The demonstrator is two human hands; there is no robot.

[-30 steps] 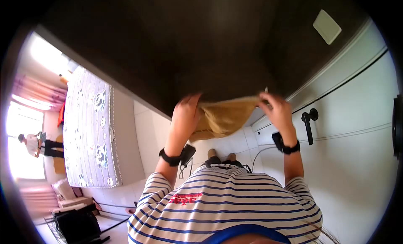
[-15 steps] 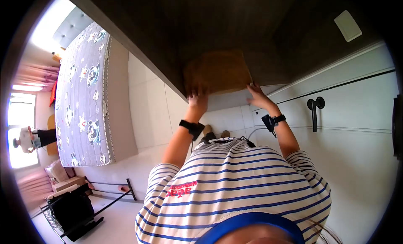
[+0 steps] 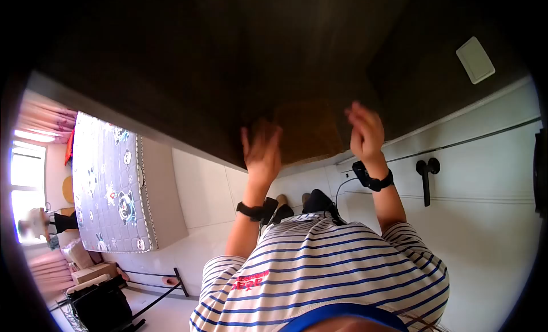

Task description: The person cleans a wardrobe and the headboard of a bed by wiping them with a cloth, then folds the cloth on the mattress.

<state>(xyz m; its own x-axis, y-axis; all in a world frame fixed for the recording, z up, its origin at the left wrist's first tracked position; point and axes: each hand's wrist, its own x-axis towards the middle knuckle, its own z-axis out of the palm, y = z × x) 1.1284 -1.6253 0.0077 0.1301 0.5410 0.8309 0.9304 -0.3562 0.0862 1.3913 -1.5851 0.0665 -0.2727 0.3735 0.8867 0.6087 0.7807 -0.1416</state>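
With fingers spread and nothing gripped, left hand and right hand raised at centre frame before the folded tan cloth on the dark shelf. Could slide off, overhanging the edge unheld.

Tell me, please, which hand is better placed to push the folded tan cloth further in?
Probably left: the left hand is spread open at the front edge of the tan cloth; the right hand is raised beside its corner.

Tan cloth; dark brown shelf; blue-striped white shirt; panda-print mattress.
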